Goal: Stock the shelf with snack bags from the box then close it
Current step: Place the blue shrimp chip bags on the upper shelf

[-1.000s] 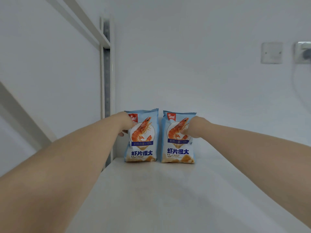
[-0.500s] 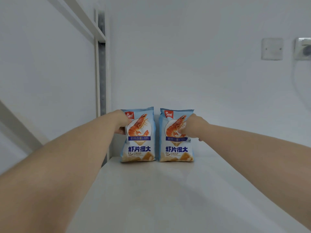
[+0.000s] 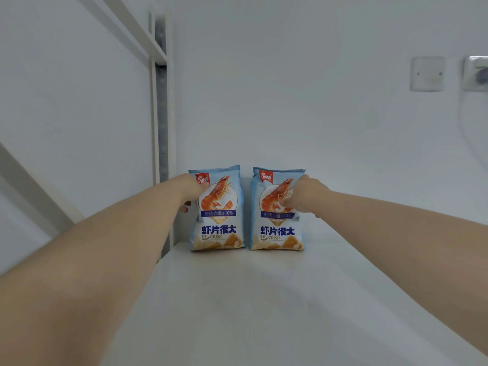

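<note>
Snack bags (image 3: 219, 228), judged light and crushable, are pinched near their upper outer edges by left hand (image 3: 188, 190) and right hand (image 3: 303, 196).

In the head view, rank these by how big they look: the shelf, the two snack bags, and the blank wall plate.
Largest: shelf
Next: left snack bag and right snack bag, which look alike, so tied
Smallest: wall plate

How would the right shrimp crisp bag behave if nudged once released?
Probably light for its size: the right bag looks puffed with air. Likely tippy: it stands upright on a narrow bottom seam on the smooth shelf, the right hand gripping its upper part. The left bag, gripped by the left hand, stands slightly apart, so offers little support.
</note>
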